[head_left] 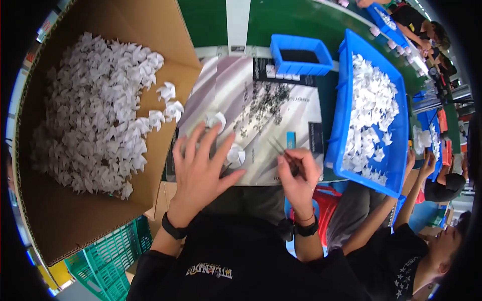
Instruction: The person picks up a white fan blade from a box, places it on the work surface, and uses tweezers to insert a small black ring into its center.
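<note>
My left hand [201, 163] is spread over the printed sheet [271, 168], palm down, with its fingers apart. Close to its fingertips lies a small white part with curved blades [216, 119], and a second white bladed part [235, 156] sits between its index finger and thumb. Whether the fingers touch either one, I cannot tell. A pair of tweezers [276, 146] is pinched in my right hand [301, 173], its tips pointing up and left over the sheet. Many tiny dark pieces [266, 103] are scattered beyond the tweezers; nothing is visible between the tips.
At the left stands a large cardboard box [173, 60] heaped with white bladed parts [100, 115]. A big blue tray [344, 75] of similar parts is at the right. A smaller blue bin [301, 52] with dark contents sits behind the sheet. A co-worker's arm [371, 220] is at the right.
</note>
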Action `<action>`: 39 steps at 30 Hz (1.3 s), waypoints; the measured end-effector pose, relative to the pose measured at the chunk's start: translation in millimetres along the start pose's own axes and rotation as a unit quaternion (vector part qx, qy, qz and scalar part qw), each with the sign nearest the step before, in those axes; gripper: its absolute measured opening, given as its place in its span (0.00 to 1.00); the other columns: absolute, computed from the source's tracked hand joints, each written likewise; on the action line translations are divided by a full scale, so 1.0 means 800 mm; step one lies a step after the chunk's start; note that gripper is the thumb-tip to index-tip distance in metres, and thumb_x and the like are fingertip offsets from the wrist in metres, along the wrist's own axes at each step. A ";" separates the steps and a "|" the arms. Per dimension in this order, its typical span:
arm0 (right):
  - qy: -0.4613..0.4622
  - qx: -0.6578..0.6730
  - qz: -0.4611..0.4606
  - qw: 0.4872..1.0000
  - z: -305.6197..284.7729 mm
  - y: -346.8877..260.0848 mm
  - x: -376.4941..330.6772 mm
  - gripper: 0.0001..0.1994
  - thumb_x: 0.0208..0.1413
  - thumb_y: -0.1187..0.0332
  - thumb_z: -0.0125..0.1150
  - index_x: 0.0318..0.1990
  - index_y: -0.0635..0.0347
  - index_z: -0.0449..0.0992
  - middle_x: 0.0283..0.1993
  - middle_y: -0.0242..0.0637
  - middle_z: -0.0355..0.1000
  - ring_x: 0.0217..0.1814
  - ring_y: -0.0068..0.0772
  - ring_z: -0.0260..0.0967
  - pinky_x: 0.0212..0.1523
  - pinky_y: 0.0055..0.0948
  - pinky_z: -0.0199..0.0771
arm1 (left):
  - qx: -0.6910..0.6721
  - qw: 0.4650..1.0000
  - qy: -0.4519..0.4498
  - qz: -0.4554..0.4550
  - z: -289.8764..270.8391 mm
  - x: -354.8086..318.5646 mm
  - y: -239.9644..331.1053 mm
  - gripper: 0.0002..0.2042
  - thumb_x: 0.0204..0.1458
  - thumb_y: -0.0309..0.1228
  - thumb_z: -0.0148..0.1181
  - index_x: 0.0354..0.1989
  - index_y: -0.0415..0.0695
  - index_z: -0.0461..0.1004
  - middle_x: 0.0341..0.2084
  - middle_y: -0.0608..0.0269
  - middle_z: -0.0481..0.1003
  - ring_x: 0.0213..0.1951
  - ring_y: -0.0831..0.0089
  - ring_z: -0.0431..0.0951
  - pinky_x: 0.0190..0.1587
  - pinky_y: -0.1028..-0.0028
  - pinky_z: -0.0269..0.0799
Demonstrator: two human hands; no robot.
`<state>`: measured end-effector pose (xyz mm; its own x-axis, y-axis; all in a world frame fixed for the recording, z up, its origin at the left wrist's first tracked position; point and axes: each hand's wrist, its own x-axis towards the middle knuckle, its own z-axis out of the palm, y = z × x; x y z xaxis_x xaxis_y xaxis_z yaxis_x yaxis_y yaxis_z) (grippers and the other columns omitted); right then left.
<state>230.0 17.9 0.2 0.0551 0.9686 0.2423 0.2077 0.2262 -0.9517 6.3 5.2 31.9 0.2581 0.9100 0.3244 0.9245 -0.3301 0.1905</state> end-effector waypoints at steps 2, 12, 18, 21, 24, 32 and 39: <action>-0.001 -0.006 -0.008 1.000 -0.001 0.001 0.001 0.07 0.57 0.82 0.67 0.41 0.68 0.75 0.35 0.29 0.73 0.36 0.14 0.69 0.38 0.16 0.70 | 0.016 0.999 0.025 -0.027 0.003 0.009 -0.004 0.32 0.49 0.49 0.69 0.62 0.48 0.74 0.65 0.60 0.68 0.65 0.53 0.65 0.63 0.48 0.57; -0.030 -0.017 -0.004 0.999 0.000 -0.009 0.005 0.08 0.56 0.83 0.67 0.41 0.68 0.77 0.38 0.31 0.74 0.37 0.15 0.72 0.39 0.15 0.71 | -0.044 0.998 0.032 -0.043 0.021 0.001 -0.028 0.27 0.49 0.46 0.71 0.56 0.47 0.77 0.62 0.59 0.70 0.61 0.55 0.70 0.60 0.56 0.63; -0.047 -0.034 -0.006 0.998 0.005 -0.007 0.007 0.07 0.57 0.83 0.66 0.42 0.69 0.77 0.41 0.32 0.75 0.39 0.17 0.73 0.40 0.16 0.72 | -0.048 0.995 0.050 -0.077 0.020 -0.022 -0.030 0.26 0.45 0.47 0.74 0.51 0.47 0.80 0.58 0.62 0.72 0.56 0.57 0.71 0.57 0.59 0.64; -0.058 0.021 0.035 0.997 0.021 -0.011 0.014 0.06 0.58 0.83 0.66 0.42 0.69 0.78 0.41 0.31 0.76 0.39 0.16 0.73 0.41 0.16 0.72 | -0.058 0.994 0.047 -0.084 0.019 -0.024 -0.030 0.27 0.43 0.47 0.75 0.51 0.47 0.80 0.59 0.62 0.71 0.55 0.58 0.71 0.56 0.59 0.64; -0.080 0.046 0.069 0.993 0.042 -0.017 0.030 0.06 0.59 0.82 0.65 0.43 0.69 0.78 0.41 0.31 0.77 0.39 0.16 0.73 0.42 0.17 0.72 | -0.070 0.993 0.039 -0.084 0.010 -0.023 -0.031 0.28 0.42 0.48 0.76 0.50 0.47 0.80 0.59 0.62 0.71 0.54 0.58 0.71 0.55 0.59 0.64; -0.119 0.025 0.088 0.989 0.074 -0.019 0.054 0.06 0.60 0.80 0.66 0.44 0.68 0.79 0.37 0.29 0.78 0.38 0.14 0.72 0.41 0.16 0.71 | -0.087 0.993 0.043 -0.061 0.015 -0.034 -0.045 0.26 0.40 0.49 0.76 0.47 0.50 0.82 0.58 0.64 0.73 0.53 0.60 0.72 0.53 0.60 0.64; -0.115 -0.008 0.088 0.989 0.078 -0.023 0.057 0.06 0.60 0.80 0.66 0.44 0.68 0.79 0.37 0.29 0.79 0.38 0.13 0.71 0.40 0.16 0.71 | -0.093 0.992 0.053 -0.064 0.016 -0.032 -0.045 0.25 0.41 0.52 0.75 0.46 0.54 0.82 0.57 0.64 0.73 0.52 0.61 0.72 0.51 0.60 0.65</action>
<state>167.6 64.1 17.0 -0.1314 0.9911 0.0220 0.2311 0.0522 -0.9715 -30.5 -3.2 5.1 0.1021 0.9193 0.3800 0.8779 -0.2629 0.4003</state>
